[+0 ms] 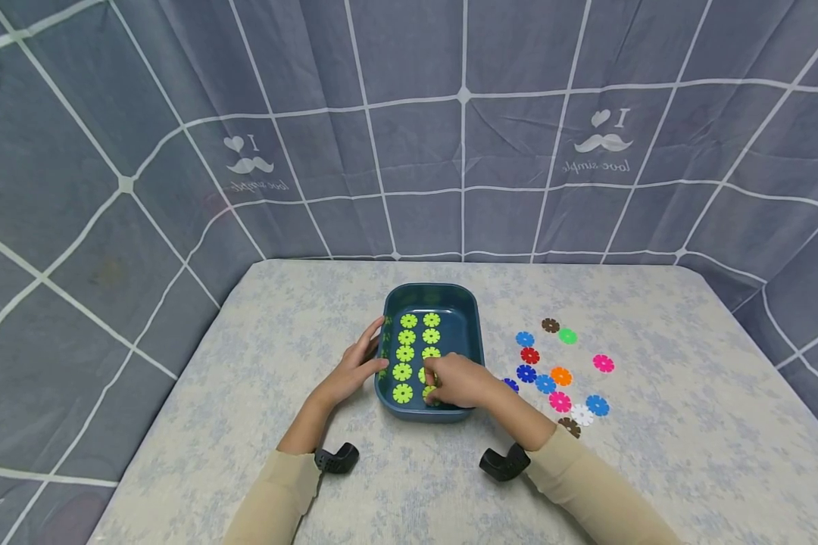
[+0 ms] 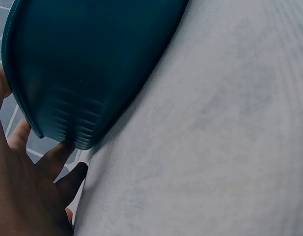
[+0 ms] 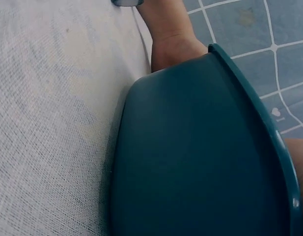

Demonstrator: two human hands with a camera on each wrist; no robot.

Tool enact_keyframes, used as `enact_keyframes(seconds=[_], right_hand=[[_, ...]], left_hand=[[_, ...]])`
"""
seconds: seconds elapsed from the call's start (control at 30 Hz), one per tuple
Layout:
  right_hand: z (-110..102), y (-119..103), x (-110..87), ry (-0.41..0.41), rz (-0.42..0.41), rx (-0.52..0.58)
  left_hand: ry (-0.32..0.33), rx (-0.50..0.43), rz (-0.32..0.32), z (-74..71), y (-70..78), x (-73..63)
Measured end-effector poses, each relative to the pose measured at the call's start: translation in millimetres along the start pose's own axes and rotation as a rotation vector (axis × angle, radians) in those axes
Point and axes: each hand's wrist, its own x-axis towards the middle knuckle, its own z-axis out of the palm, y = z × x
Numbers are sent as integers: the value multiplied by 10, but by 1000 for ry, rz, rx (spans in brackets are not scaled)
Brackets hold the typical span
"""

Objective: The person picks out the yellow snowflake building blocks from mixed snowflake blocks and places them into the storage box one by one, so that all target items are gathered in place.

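Note:
A dark teal plastic bin stands on the table. Inside it, yellow-green notched building discs lie in two columns. My left hand rests on the bin's left side, its thumb and a finger at the rim. Other spread fingers touch the outer wall in the left wrist view. Reaching over the right side, my right hand has its fingers down on a yellow-green disc at the near end of the right column, partly covering it. The bin's wall hides those fingertips in the right wrist view.
Loose notched discs in several colours, such as red, orange and white, lie right of the bin near the right forearm. The pale patterned table meets a grey grid-patterned curtain behind and at both sides.

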Motion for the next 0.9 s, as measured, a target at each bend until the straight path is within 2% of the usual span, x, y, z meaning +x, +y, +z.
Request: enact_keyframes(seconds=[0.2, 0.43, 0.57, 0.73, 0.9], right_hand=[[22, -15, 9, 24, 51, -36], [25, -53, 29, 3, 140, -36], [26, -61, 35, -10, 168, -50], [30, -51, 39, -17, 156, -54], [39, -35, 35, -6, 101, -44]], left_hand=[[-3, 1, -16, 0, 0, 10], [16, -17, -5, 5, -321, 87], [24, -19, 8, 20, -390, 93], [26, -16, 1, 19, -400, 91], [15, -13, -24, 2, -347, 91]])
